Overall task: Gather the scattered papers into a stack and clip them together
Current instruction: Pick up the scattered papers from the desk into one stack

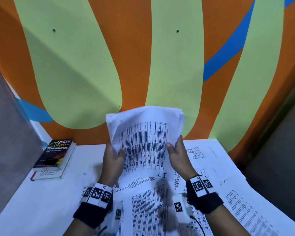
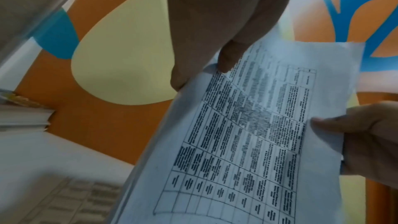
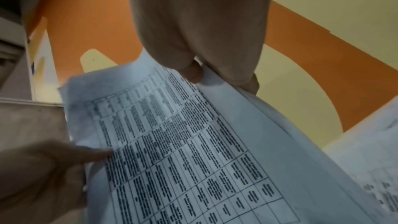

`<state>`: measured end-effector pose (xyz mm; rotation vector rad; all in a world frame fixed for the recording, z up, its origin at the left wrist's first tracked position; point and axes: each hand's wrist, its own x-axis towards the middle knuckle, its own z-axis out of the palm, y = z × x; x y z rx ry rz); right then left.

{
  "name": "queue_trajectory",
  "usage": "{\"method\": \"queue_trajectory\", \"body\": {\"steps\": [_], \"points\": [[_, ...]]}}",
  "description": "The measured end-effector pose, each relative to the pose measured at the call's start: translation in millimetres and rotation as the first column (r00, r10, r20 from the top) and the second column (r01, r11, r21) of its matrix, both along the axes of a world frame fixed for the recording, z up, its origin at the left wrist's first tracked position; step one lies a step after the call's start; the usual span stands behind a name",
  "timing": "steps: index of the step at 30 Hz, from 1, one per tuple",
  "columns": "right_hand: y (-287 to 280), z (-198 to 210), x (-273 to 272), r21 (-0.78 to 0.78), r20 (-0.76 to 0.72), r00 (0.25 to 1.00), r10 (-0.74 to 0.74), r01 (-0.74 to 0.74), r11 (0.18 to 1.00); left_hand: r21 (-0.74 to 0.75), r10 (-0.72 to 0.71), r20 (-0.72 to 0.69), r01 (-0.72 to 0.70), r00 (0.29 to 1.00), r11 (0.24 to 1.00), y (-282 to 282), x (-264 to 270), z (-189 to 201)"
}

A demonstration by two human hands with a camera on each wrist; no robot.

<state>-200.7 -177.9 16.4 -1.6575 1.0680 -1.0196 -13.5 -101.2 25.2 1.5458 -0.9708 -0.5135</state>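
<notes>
Both hands hold a bundle of printed sheets [image 1: 144, 143] upright above the white table [image 1: 41, 198], tables of text facing me. My left hand [image 1: 115, 155] pinches the bundle's left edge, thumb on the front. My right hand [image 1: 174, 150] pinches its right edge the same way. In the left wrist view the bundle [image 2: 254, 142] hangs below my left hand [image 2: 206, 72], with the right hand's thumb at the far edge. In the right wrist view my right hand [image 3: 206, 77] grips the sheets [image 3: 183, 142]. More printed papers [image 1: 160, 210] lie scattered on the table beneath. No clip shows.
A thesaurus book [image 1: 55, 158] lies at the table's back left. Loose sheets [image 1: 237, 184] cover the right half of the table up to its right edge. A painted orange and green wall [image 1: 143, 65] stands right behind the table.
</notes>
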Motion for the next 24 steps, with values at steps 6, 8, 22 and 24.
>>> {"method": "queue_trajectory", "body": {"steps": [6, 8, 22, 24], "points": [[1, 7, 3, -0.11, 0.148, 0.988, -0.037, 0.054, 0.992, -0.054, 0.038, 0.03, -0.037, 0.999, 0.998, 0, -1, 13], [-3, -4, 0, -0.099, 0.1, 0.993, -0.056, 0.066, 0.993, -0.021, -0.018, -0.045, 0.017, 0.999, 1.0, 2, 8, 6], [-6, -98, 38, 0.022, -0.938, 0.246, 0.243, -0.658, 0.752, -0.122, 0.343, 0.257, -0.322, 0.903, 0.939, 39, 90, 37], [-3, -108, 42, 0.058, -0.952, 0.174, 0.252, -0.706, 0.706, -0.154, 0.423, 0.276, -0.394, 0.863, 0.906, 45, 100, 40]]}}
